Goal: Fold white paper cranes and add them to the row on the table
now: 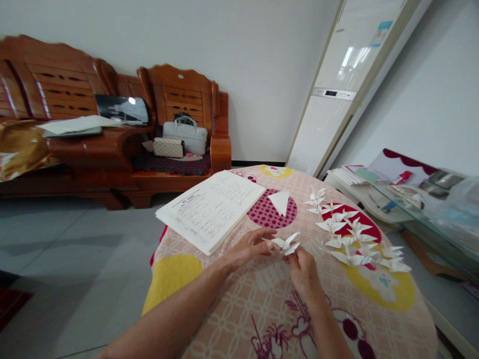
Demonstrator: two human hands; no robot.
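Observation:
A folded white paper crane (286,245) is held low over the round table, its wings spread. My right hand (304,269) grips the crane from its right side, fingers closed on the lower part. My left hand (252,245) is at the crane's left, fingers stretched and apart around one pointed tip; whether they touch it is unclear. Several finished paper cranes (342,242) stand in a group to the right. Beyond my hands lies a folded white paper triangle (280,201).
A stack of printed sheets (213,209) lies on the patterned tablecloth (239,309) at left. Right of the table is a glass-topped stand (422,219) holding papers and a plastic bag. Behind are a wooden sofa (183,94) with bags and a tall white air conditioner (329,99).

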